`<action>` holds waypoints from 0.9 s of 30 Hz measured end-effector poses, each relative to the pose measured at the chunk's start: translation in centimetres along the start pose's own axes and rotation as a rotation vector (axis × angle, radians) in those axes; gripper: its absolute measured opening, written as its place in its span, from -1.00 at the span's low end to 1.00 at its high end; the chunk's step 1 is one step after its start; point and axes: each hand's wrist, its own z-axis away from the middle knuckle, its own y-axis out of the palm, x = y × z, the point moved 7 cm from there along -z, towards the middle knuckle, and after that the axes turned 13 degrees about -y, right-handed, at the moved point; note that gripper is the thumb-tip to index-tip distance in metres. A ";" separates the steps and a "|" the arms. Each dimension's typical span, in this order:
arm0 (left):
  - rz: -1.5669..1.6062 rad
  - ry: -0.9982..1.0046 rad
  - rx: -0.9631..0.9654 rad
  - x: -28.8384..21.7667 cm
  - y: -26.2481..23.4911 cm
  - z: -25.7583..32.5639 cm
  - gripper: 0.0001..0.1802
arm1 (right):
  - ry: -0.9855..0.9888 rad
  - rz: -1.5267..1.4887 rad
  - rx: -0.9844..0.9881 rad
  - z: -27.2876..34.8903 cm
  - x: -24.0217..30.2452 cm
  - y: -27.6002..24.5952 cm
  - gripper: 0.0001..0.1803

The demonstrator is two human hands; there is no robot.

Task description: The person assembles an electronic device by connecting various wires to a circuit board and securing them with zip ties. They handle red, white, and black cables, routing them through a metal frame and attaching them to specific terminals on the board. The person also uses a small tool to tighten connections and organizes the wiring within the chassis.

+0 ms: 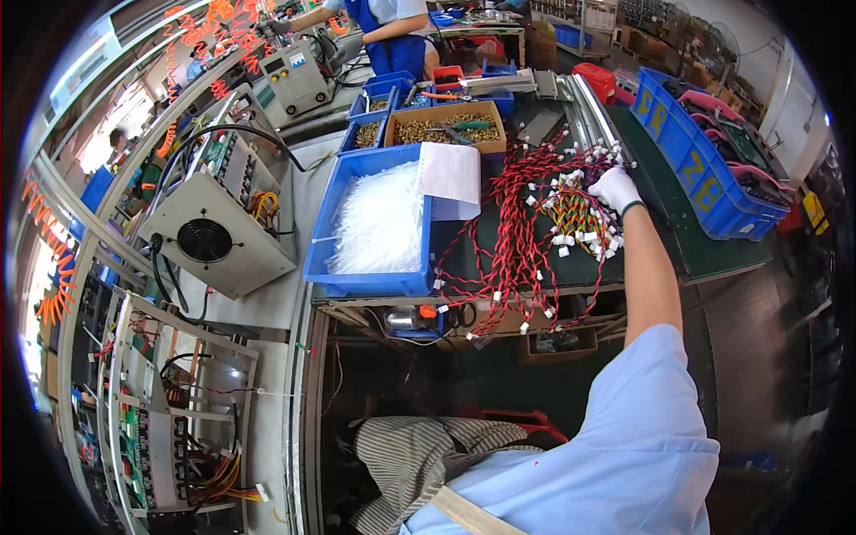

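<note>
My right hand [615, 190], in a white glove, is stretched out over the far right of the dark green bench. Its fingers are curled in at a pile of short twisted wire leads [578, 212], yellow, red, black and green, with white plug connectors. What the fingertips hold, if anything, is hidden. Beside this pile, long red-and-black twisted wires [515, 214] lie spread, some hanging over the bench's near edge. A blue bin [370, 283] full of white cable ties [379, 223] stands to their left, with a white paper sheet [450, 174] over its corner. My left hand is out of sight.
Behind the bin sits a cardboard box [392, 134] of small brass-coloured hardware and green-handled pliers. Metal bars [596, 111] lie at the back. At right stands a blue crate [682, 165] of parts. Open machine units [214, 236] line the left; a co-worker [392, 36] stands far off.
</note>
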 end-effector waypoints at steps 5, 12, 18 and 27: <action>0.027 0.024 0.005 -0.4 -0.8 0.5 -0.41 | -0.198 -0.535 -0.176 1.6 1.3 -1.6 -0.61; 0.104 0.192 0.050 -1.0 -0.1 1.2 -0.43 | -0.205 -1.286 -0.327 1.8 2.9 -8.0 -0.79; 0.123 -0.105 0.161 -6.5 -1.7 4.3 -0.56 | -0.340 -1.838 -0.073 0.8 11.5 -7.3 -0.94; 0.743 -0.019 0.358 -17.5 3.0 13.4 -0.63 | -0.857 -2.005 0.760 26.7 44.0 2.3 -0.88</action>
